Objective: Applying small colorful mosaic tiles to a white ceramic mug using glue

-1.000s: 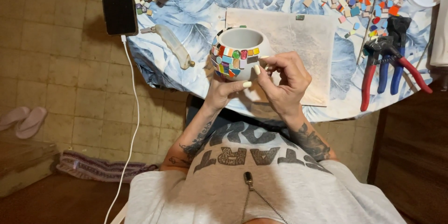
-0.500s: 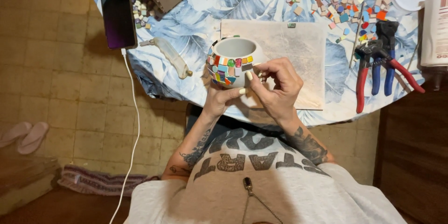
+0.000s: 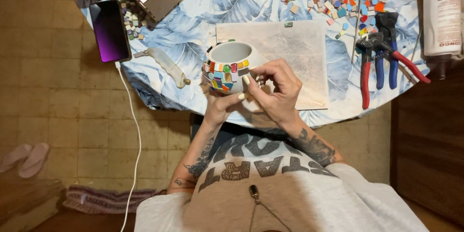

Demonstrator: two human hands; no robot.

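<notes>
A white round bowl (image 3: 229,54) with small coloured mosaic tiles stuck on its side is held at the near edge of the table. My left hand (image 3: 220,107) cups it from below, thumb up against its side. My right hand (image 3: 275,89) rests against the bowl's right side, fingertips pinched close to the tiled band; whether a tile is between them is too small to tell. Under and behind the bowl lies a pale square board (image 3: 295,48).
The round table has a blue leaf-print cloth (image 3: 193,24). Red and blue-handled nippers (image 3: 379,58) lie right, loose coloured tiles (image 3: 345,7) beyond. A phone (image 3: 110,30) with a white cable sits left, a clear tube (image 3: 166,65) beside it, a white bottle (image 3: 442,14) far right.
The view has shifted so the table sits lower in frame. The hands and bowl keep the same hold; my right fingers have moved slightly along the bowl's side.
</notes>
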